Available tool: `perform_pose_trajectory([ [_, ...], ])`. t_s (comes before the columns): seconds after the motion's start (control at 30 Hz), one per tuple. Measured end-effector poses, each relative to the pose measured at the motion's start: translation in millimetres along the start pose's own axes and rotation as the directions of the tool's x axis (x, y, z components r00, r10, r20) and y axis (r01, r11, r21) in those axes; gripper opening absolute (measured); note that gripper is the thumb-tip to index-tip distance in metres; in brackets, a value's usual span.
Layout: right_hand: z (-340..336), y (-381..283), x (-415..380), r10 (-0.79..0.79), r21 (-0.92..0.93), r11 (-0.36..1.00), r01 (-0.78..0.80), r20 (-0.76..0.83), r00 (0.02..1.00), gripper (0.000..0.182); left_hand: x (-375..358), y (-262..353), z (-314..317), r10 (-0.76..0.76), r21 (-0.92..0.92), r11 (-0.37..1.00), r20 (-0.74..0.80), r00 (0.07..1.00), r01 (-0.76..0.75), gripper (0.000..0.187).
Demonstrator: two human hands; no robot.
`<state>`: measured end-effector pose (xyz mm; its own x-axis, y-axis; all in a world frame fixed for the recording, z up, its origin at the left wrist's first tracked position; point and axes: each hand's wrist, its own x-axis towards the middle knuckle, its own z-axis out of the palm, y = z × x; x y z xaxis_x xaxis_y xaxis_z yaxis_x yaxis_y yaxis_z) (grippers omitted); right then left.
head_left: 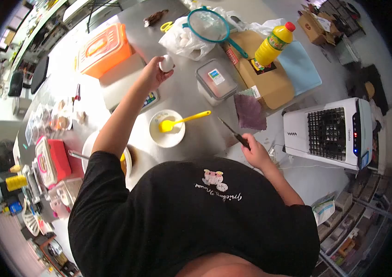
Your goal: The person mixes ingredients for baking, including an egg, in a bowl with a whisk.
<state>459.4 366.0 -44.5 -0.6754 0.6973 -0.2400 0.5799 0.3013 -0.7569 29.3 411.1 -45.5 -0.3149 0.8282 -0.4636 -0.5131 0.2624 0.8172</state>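
Observation:
My left hand (154,75) is closed around a white egg (166,63), held up over the far part of the metal table. Low on the right, my right hand (257,155) grips a knife (238,136) by its dark handle, its thin blade pointing up and to the left. Between the two hands stands a white bowl (155,134) with a yellow spatula (191,117) resting in it. What lies in the bowl is hard to make out. Just beyond the egg is a white plastic bag (170,39) with rounded pale things inside.
A lidded plastic container (216,83) stands beyond the bowl. Right of it are a cardboard box (270,87), a yellow bottle (274,44), a teal-rimmed strainer (208,25) and a purple cloth (250,112). An orange box (103,50) sits at the left; an air cooler (327,134) stands right.

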Motion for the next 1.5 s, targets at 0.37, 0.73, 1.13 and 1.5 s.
perform_pose_trajectory([
  [0.37,32,-113,63,-0.42,0.224,0.889,0.4,0.053,0.906,0.052,-165,-74,-11,0.012,-0.267,0.964,0.011,1.0,-0.008,0.031],
  [0.73,66,-107,67,-0.54,0.209,0.829,0.518,0.063,0.839,0.049,-205,-110,-10,0.12,-0.265,0.952,-0.136,0.983,-0.153,0.029],
  [1.13,72,-104,68,-0.527,0.111,0.848,0.518,0.083,0.846,0.048,-203,-130,-5,0.047,-0.405,0.909,-0.135,0.99,-0.099,0.029],
  [1.5,66,-39,57,-0.686,-0.068,0.725,0.685,0.017,0.728,0.051,-204,-139,-22,0.039,-0.321,0.938,-0.28,0.959,-0.131,0.036],
])
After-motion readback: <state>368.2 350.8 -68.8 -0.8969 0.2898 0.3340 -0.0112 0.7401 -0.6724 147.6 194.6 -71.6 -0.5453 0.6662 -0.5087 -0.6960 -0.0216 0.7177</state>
